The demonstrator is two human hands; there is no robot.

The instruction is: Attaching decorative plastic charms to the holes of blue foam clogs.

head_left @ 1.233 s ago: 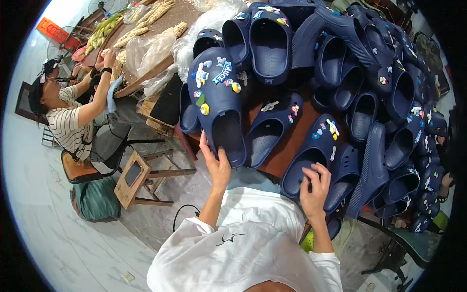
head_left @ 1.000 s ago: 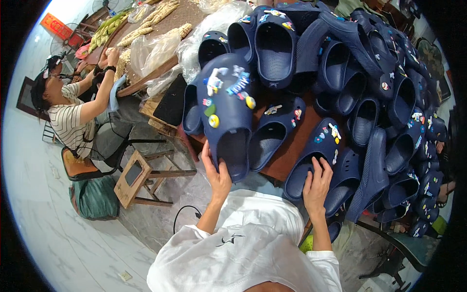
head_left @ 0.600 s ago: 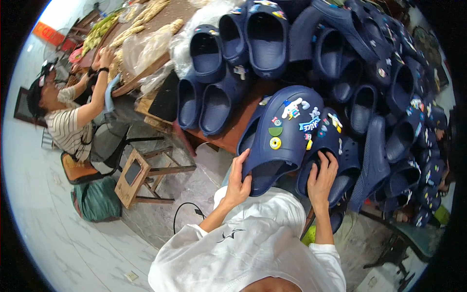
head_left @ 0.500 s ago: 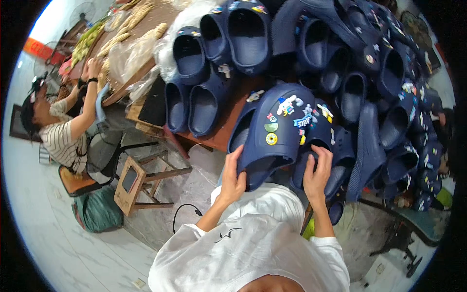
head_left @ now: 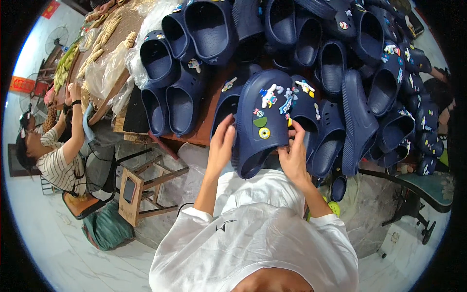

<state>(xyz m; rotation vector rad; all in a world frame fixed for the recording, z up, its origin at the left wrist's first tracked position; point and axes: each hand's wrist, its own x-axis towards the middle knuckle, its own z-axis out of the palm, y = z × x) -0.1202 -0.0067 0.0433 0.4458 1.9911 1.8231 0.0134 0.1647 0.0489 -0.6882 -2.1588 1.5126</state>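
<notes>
While both hands grip it, the navy clog (head_left: 263,121) stands between them, just above the white shirt (head_left: 253,238). It is smooth moulded foam with a rounded toe, studded on top with small colourful charms (head_left: 272,97): a white figure, a green patch, a yellow ring. Its long axis runs away from the person, toe pointing toward the far pile and open heel end toward the chest. The left hand (head_left: 222,146) clasps its left edge, fingers curled over the rim; the right hand (head_left: 294,155) pinches the right edge, thumb on top. Beyond the hands, more navy clogs (head_left: 340,87) lie heaped on the reddish-brown desk (head_left: 204,121), several open side up. Well off to the left hand's side, a seated person in a striped shirt (head_left: 53,165) works near a wooden stool (head_left: 141,190).
</notes>
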